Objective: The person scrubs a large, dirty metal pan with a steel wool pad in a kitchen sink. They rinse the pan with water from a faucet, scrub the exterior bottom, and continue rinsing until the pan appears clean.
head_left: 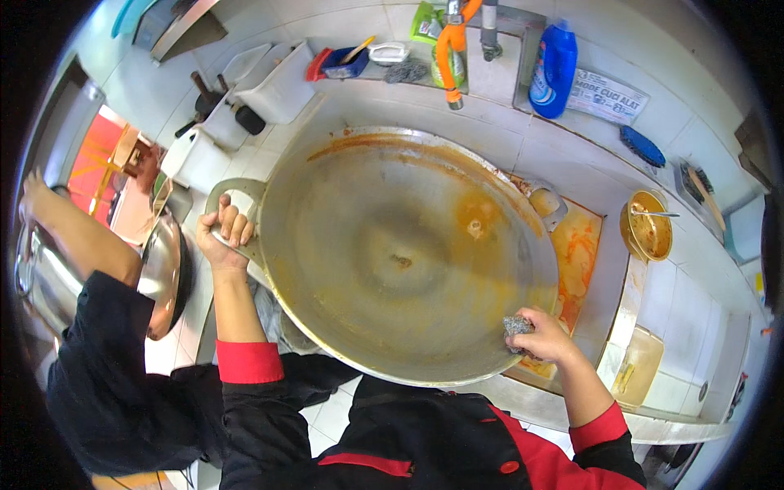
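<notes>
A very large metal wok leans tilted over the sink, its hollow side facing me. Brown and orange grime streaks its upper rim, with a stained patch right of the middle. My left hand is closed around the loop handle on the wok's left side. At the lower right rim my right hand grips a grey steel wool scrubber, pressed against the inner wall there. Some of the right fingers are hidden behind the scrubber and the rim.
Orange liquid stains the sink beside the wok. A yellow bowl with a spoon stands on the right ledge, below a blue brush. An orange tap hose hangs above. At left, a co-worker's arm reaches past metal pans.
</notes>
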A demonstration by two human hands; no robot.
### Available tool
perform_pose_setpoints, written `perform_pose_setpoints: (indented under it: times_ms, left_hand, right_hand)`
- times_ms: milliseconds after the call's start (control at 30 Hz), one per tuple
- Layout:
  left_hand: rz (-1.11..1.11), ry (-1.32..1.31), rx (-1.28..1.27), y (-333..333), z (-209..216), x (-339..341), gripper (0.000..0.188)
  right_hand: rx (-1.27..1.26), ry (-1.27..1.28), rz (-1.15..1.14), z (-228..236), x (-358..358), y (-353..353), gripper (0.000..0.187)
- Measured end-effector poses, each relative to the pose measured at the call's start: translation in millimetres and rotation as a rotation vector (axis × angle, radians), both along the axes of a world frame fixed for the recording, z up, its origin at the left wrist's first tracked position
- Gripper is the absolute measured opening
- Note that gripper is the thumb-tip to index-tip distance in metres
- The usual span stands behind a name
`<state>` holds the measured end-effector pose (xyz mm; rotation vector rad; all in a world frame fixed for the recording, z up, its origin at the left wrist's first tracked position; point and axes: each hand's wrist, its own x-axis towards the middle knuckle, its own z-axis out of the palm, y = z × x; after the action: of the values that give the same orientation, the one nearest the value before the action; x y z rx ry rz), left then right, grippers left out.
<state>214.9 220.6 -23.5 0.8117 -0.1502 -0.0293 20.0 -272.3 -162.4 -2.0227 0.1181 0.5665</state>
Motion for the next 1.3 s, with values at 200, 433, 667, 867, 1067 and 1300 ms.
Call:
perform_pose_setpoints:
  times_ms: [200,433,667,867,1067,1300]
  left_hand:
    - [-0.099,0.038,-0.072,31,-22,41,0.029]
    - [-0.157,0.066,-0.106,85,-56,84,0.040]
    - [0.190,0.255,0.180,87,-60,76,0.044]
    - [0.470,0.450,0.464,82,-59,13,0.047]
    - [0.708,0.371,0.552,-40,-62,-109,0.055]
    - [0.577,0.357,0.637,-140,-80,-215,0.080]
  right_hand:
    - [0.121,0.028,-0.162,15,-5,29,0.030]
    - [-0.202,-0.128,-0.299,0,25,19,0.045]
    - [-0.349,-0.281,-0.562,-46,125,-50,0.055]
    - [-0.397,-0.239,-0.316,-50,206,-97,0.056]
    - [-0.563,-0.246,0.206,-60,254,-120,0.060]
    - [-0.191,0.224,0.224,-80,251,-121,0.055]
